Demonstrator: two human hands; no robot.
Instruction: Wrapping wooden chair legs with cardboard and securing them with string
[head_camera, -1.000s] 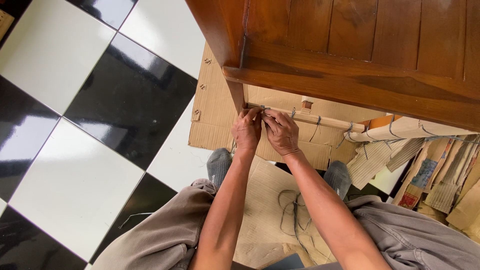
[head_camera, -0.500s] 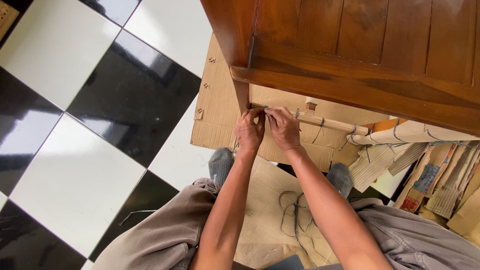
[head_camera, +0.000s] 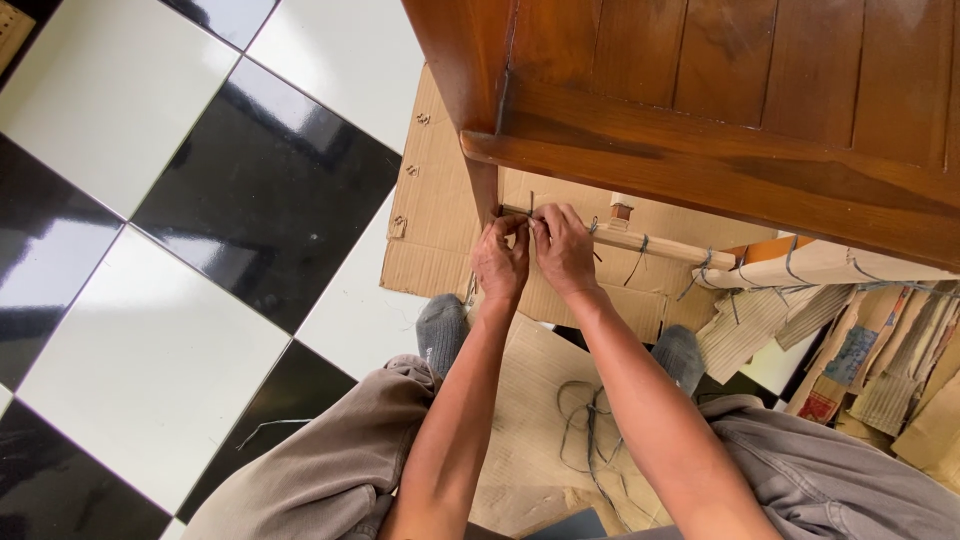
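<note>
Both hands pinching the same thin grey string at the left end of the rail. Left hand and right hand are closing narrow on the string, fingertips touching, right where the rail is meeting the chair leg.

Versus the earlier frames: hands are staying on the same joint, grip unchanged; only the camera is shifting. Reads as the knot still being worked, not finished.

Rail: pale, round, wrapped in brown paper, more string ties running toward 3 o'clock. Chair: dark glossy wood, flat slats, at 12 o'clock. Corrugated cardboard lying under it, matte, stapled edge. Loose string coil at 6 o'clock between grey socks. Floor: glossy black-and-white tiles, at 9 o'clock.
</note>
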